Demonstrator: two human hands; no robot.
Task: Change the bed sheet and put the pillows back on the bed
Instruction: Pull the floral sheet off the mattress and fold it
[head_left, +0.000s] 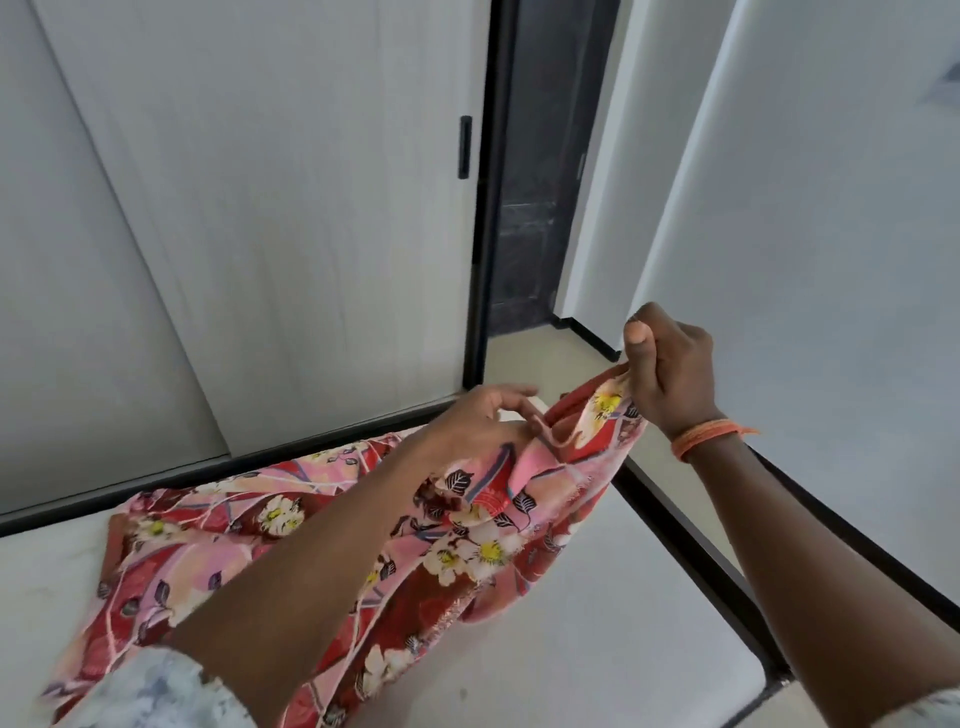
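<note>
1. A pale wardrobe with sliding doors fills the upper left, and a white wall fills the upper right; a dark doorway stands between them.
2. The bare white mattress lies across the bottom, edged by a black bed frame.
3. A pink and red flowered sheet is bunched on the mattress beside the wardrobe, with one end lifted up off the bed toward the right.
4. The left hand reaches across the sheet, its fingers loosely curled into the raised fold; whether they actually pinch the cloth cannot be told.
5. The right hand is held higher, near the wall, thumb and fingers closed on the raised edge of the sheet.
6. An orange thread band circles the right wrist.
7. A small black handle sits on the wardrobe door's edge.
</note>
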